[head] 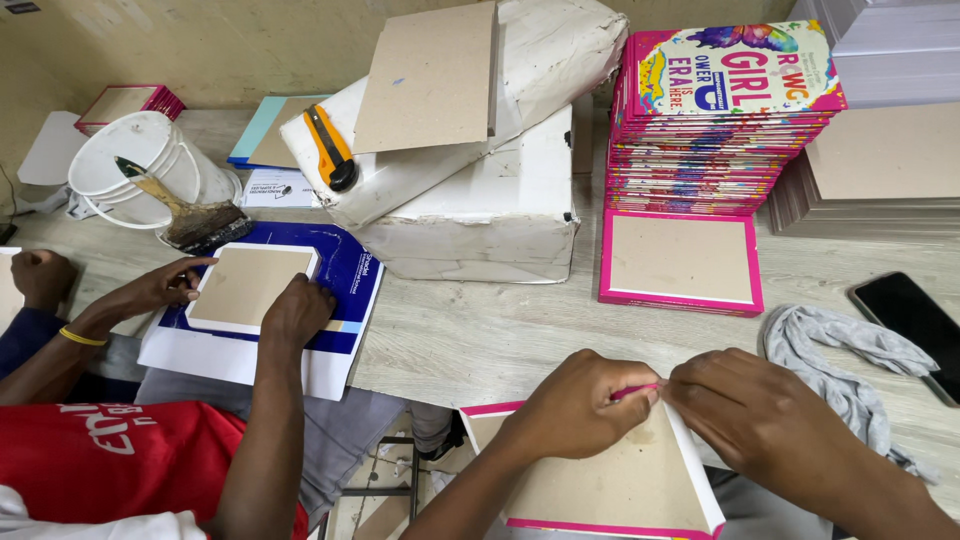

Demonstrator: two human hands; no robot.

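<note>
My left hand (578, 405) and my right hand (765, 420) meet at the top edge of a pink-bordered book cover (610, 485) with a grey board inside, at the table's front edge. Both hands pinch the pink flap where it folds over the board's edge. The cover tilts toward me and partly hangs off the table. At the left, another person in a red shirt presses a grey board (245, 285) onto white and blue sheets with both hands (295, 310).
A tall stack of pink hardcovers (715, 120) stands at the back, with an open pink cover (680, 262) before it. A grey cloth (840, 350) and a black phone (910, 320) lie right. White wrapped bundles (470, 200), an orange knife (330, 145) and a white glue bucket with brush (145, 165) sit left.
</note>
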